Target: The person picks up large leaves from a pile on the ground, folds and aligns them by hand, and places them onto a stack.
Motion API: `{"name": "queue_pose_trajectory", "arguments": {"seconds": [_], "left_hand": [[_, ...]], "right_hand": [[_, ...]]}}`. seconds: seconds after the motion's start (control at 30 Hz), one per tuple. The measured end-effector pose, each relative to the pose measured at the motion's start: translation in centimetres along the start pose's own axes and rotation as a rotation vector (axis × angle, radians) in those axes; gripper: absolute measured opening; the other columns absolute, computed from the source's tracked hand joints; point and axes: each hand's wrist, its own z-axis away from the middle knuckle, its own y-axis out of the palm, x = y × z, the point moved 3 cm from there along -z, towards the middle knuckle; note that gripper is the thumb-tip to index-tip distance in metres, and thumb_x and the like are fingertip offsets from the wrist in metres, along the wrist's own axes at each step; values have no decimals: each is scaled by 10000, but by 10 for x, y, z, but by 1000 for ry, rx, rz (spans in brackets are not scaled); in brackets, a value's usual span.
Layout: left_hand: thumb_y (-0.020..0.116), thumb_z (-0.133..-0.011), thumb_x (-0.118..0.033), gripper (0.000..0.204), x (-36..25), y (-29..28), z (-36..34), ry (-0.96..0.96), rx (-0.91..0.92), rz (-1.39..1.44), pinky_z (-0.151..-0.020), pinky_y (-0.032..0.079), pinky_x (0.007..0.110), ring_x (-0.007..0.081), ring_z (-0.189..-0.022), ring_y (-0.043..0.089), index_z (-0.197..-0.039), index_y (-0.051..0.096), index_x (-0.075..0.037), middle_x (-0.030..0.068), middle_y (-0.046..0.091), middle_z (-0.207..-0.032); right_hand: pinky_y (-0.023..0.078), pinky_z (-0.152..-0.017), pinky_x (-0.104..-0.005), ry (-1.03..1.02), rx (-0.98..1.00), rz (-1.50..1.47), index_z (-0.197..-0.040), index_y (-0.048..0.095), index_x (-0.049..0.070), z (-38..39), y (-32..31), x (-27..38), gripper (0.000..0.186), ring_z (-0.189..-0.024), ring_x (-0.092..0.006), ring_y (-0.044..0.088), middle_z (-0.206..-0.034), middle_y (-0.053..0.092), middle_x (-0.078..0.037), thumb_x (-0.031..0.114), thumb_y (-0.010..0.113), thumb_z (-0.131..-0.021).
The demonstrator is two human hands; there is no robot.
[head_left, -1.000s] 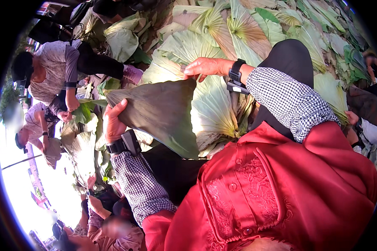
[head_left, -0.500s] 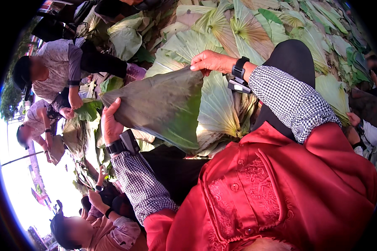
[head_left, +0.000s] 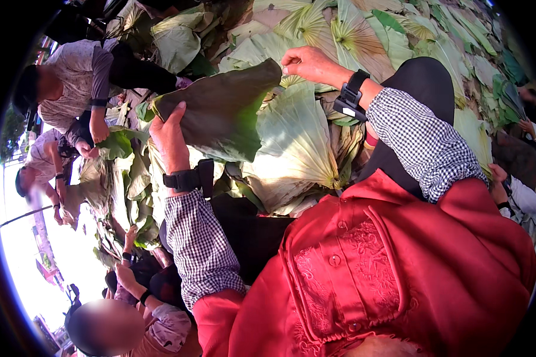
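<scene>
A large folded lotus leaf (head_left: 220, 113), dull brown-green with a brighter green lower right part, is spread out in front of me. My left hand (head_left: 170, 140) grips its left end, thumb lying over the near face and the other fingers hidden behind. By the leaf's upper right corner is my right hand (head_left: 315, 64), its fingers curled together in a pinch. Whether a bit of the leaf's edge is between those fingertips, I cannot make out. Under both hands lies a pale green, fan-veined lotus leaf (head_left: 298, 140).
More lotus leaves (head_left: 363, 38) overlap across the ground ahead and to the right. My bent knee in black trousers (head_left: 423, 80) rises beside my right forearm. On the left, a person in a patterned shirt (head_left: 74, 77) handles leaves, and another person (head_left: 167, 324) sits close at lower left.
My left hand has moved up and slightly right, tilting the leaf upward. The right hand has shifted up and right, to the very tip of the leaf's corner.
</scene>
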Motion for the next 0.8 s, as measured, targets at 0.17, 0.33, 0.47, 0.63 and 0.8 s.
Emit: {"name": "queue_pose_trajectory", "arguments": {"seconds": [0.17,0.33,0.47,0.63,0.8], "left_hand": [[660,-810,-59,256,12,64,21,437,-72,-394,-702,469,265,136,-744,599,-1061,676,-109,56,636,-869],[651,-751,-53,334,102,133,84,440,329,-670,-754,474,409,314,-851,565,-1076,623,-126,82,654,-924],[633,-769,-134,347,195,137,156,0,597,-699,-829,470,423,355,-911,584,-1114,611,-106,167,644,-949],[629,-770,-116,373,189,134,164,76,771,-706,-851,459,416,362,-972,568,-1139,596,-77,169,635,-1003],[602,-798,-88,341,170,136,151,93,564,-630,-847,458,416,367,-958,563,-1138,588,-59,181,629,-1000]], "right_hand": [[487,-703,-279,-40,11,47,-951,634,17,12,-11,6,201,-758,-132,616,-838,671,-67,156,654,-808],[479,-692,-278,-45,32,41,-945,632,32,23,-21,6,194,-745,-123,604,-829,667,-52,162,651,-803],[474,-684,-279,-79,40,72,-926,631,34,30,-22,14,191,-732,-129,601,-791,658,-55,164,650,-788],[462,-649,-340,-163,102,114,-841,619,29,31,-13,17,185,-673,-212,601,-738,637,-88,189,650,-754],[456,-641,-405,-176,195,164,-734,613,45,36,1,21,118,-722,-293,594,-722,611,-110,163,621,-737]]}}
